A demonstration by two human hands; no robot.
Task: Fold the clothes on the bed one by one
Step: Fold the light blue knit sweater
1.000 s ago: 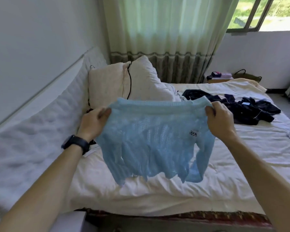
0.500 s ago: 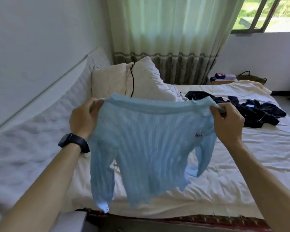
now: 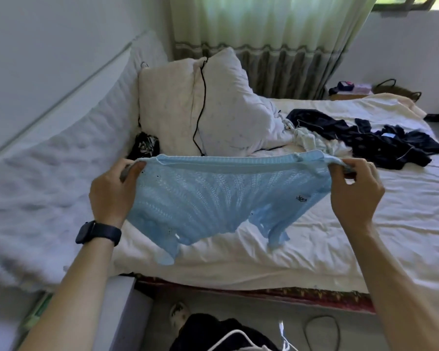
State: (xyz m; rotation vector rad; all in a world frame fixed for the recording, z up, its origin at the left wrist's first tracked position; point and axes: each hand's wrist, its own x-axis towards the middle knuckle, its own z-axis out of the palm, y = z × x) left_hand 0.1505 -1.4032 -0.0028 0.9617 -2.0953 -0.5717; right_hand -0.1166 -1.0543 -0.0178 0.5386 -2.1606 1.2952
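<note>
A light blue knitted sweater (image 3: 213, 198) is stretched out above the white bed (image 3: 365, 224), its lower part and sleeves drooping onto the sheet. My left hand (image 3: 112, 191) pinches its top left corner, and my right hand (image 3: 352, 191) pinches the top right corner. A small dark logo sits near the sweater's right side. A heap of dark navy clothes (image 3: 370, 140) lies further back on the bed to the right, with a pale garment (image 3: 312, 140) beside it.
Two pillows (image 3: 200, 107) lean at the head of the bed with a black cable over them. A small black-and-white item (image 3: 145, 145) lies left of them. A white padded headboard (image 3: 48, 160) runs along the left wall. Dark things and cables lie on the floor (image 3: 238, 330).
The sweater has been lowered and swung forward, so it now lies flatter with its hem on the sheet. The view has tipped downward, showing the floor.
</note>
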